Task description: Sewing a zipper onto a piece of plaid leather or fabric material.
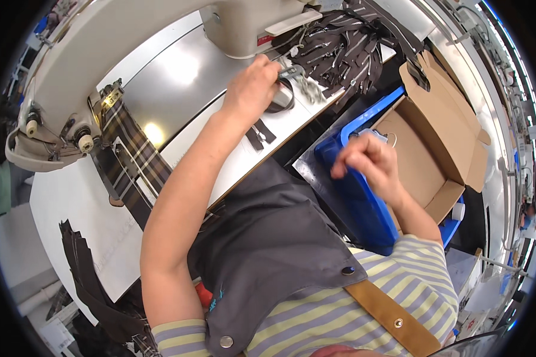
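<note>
My left hand (253, 89) reaches across the white table edge, its fingers closed on a small grey metal tool (290, 72) that looks like thread snips. Just beside it lies a dark round band (284, 100), partly hidden by the hand. A short dark zipper piece (260, 135) lies on the table below my wrist. My right hand (370, 163) is raised over the blue bin (369, 208), fingers curled in; whether anything is between them is hidden. A brown plaid fabric piece (128, 134) lies under the sewing machine head (47, 140) at left.
A large pile of dark zippers (345, 50) covers the table's far right. An open cardboard box (426, 157) sits in the blue bin. The machine's arm (125, 35) spans the upper left. Dark fabric strips (83, 268) hang over the table's left edge.
</note>
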{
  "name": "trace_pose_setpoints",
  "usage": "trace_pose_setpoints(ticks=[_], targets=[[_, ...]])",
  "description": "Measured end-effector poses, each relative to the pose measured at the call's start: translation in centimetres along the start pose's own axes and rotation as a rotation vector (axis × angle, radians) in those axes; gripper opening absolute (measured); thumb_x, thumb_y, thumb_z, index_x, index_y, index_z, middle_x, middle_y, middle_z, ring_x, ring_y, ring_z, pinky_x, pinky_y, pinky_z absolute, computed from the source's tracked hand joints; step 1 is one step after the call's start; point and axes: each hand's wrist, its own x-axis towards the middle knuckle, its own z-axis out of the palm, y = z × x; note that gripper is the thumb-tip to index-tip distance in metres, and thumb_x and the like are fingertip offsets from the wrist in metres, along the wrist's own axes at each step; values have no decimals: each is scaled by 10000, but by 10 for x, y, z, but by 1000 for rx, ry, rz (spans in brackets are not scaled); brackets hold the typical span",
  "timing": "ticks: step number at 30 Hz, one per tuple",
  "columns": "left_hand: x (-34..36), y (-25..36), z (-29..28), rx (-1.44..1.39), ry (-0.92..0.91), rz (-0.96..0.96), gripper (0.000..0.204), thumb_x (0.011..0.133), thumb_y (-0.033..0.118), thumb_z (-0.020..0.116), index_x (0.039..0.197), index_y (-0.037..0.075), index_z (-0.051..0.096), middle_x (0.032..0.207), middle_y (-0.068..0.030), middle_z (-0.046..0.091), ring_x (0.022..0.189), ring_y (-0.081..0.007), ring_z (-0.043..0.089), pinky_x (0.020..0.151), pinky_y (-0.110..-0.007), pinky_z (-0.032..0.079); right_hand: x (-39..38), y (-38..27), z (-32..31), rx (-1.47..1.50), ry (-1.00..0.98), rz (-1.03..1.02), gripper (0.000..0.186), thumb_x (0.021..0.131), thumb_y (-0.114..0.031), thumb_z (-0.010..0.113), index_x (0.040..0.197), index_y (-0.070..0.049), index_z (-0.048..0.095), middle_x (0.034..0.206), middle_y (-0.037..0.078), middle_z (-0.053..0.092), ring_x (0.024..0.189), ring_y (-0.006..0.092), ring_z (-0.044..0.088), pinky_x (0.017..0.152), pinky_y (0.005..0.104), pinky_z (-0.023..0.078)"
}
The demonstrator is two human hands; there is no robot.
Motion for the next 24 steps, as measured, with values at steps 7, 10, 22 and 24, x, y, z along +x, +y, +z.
trace_pose_setpoints(ticks=[7,10,22,24], targets=[[6,-15,-11,188,26,-35,228,777,205,707,975,93,700,919,-93,637,888,-300,618,774,-395,476,-91,79,41,76,279,572,164,956,-152,559,881,-5,556,587,-40,463,485,21,419,441,188,381],[0,-17,-21,110,106,33,219,818,128,638,1024,82,699,939,-93,663,865,-283,638,764,-370,488,-106,112,28,-841,-5,501,165,891,-160,587,826,-9,586,635,184,598,554,350,600,533,414,489],[-58,40,-132,-674,77,-297,287,956,195,477,1054,-9,654,920,-82,693,561,-40,396,548,-186,325,91,220,9,-763,426,265,236,832,-199,635,872,30,673,805,243,664,767,377,667,691,434,510],[-71,40,-146,-622,39,-319,317,970,214,453,1034,-31,644,918,-89,690,548,-45,369,549,-192,313,94,227,3,-965,77,405,413,778,-317,704,1017,14,644,969,237,663,926,365,652,800,422,512]])
